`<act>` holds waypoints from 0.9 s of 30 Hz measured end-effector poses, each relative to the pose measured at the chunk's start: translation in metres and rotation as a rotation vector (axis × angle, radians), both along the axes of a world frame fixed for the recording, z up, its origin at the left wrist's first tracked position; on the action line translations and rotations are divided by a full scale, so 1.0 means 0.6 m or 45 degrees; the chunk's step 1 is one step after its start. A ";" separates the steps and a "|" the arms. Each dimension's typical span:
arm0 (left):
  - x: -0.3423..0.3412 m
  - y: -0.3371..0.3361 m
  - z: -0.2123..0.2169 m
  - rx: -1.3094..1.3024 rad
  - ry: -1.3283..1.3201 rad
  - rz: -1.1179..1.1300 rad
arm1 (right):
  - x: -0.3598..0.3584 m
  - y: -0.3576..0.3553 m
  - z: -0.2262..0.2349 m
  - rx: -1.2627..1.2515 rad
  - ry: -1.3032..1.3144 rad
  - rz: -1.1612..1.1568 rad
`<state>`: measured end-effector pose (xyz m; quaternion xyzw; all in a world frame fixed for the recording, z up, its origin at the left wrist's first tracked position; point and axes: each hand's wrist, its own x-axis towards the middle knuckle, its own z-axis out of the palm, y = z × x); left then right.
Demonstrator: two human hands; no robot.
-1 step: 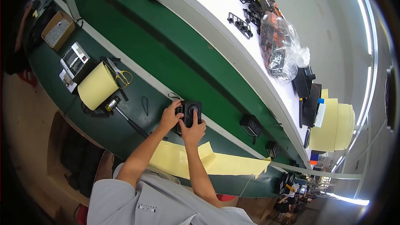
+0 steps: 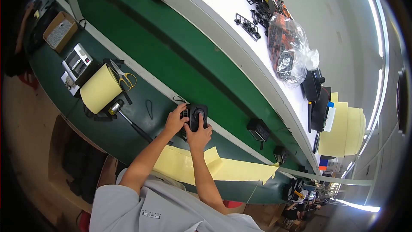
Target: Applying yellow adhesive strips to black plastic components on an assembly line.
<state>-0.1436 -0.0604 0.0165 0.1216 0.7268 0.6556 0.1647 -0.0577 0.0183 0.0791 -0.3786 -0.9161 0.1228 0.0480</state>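
Note:
A black box (image 2: 204, 123) with a round, speaker-like disc on its face stands at the bench's far edge, between my two hands. My left hand (image 2: 174, 120) is closed around its left side, where a ribbed or slotted part shows. My right hand (image 2: 199, 135) grips the lower right of the box, its index finger stretched onto the disc and its thumb pointing toward the left hand. The fingers partly hide the box's near side. Under my forearms lies a long strip of yellow paper (image 2: 244, 169).
Left on the green bench are a hammer (image 2: 132, 122), a yellow roll (image 2: 101, 89), yellow-handled scissors (image 2: 126, 80), a tape dispenser (image 2: 78, 63) and a carton (image 2: 61, 32). Similar black boxes (image 2: 257, 129) stand beyond the bench's edge. The white shelf (image 2: 214, 10) holds black parts and a plastic bag (image 2: 288, 49).

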 end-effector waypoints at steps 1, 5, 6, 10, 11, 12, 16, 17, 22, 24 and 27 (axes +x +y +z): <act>0.000 0.001 0.002 0.042 -0.112 -0.021 | 0.000 0.001 0.000 -0.003 -0.009 -0.004; 0.000 0.002 -0.001 0.135 -0.084 0.030 | -0.005 -0.003 0.005 0.047 -0.023 0.001; -0.003 0.003 0.003 0.133 -0.084 0.025 | -0.004 0.000 0.005 0.068 -0.035 -0.001; -0.034 0.003 0.002 -0.108 0.153 0.122 | -0.009 0.003 0.007 0.101 -0.120 -0.012; -0.045 0.002 -0.002 -0.226 0.453 0.174 | -0.012 0.002 0.007 0.104 -0.116 -0.007; -0.050 0.006 0.003 -0.173 0.493 0.181 | -0.010 0.005 0.004 0.103 -0.110 -0.022; -0.085 0.010 0.005 -0.388 0.857 -0.020 | -0.002 0.004 0.003 0.031 -0.111 -0.032; -0.098 0.008 -0.002 -0.472 0.990 -0.153 | -0.005 0.004 0.002 0.028 -0.106 -0.020; -0.136 0.024 0.008 -0.658 1.154 -0.581 | -0.045 0.055 0.011 0.234 0.219 0.517; -0.143 0.041 0.012 -0.642 1.188 -0.615 | -0.070 0.078 0.007 0.229 0.079 0.565; -0.122 0.061 0.025 -0.637 1.046 -0.274 | -0.095 0.111 0.014 0.251 -0.080 0.496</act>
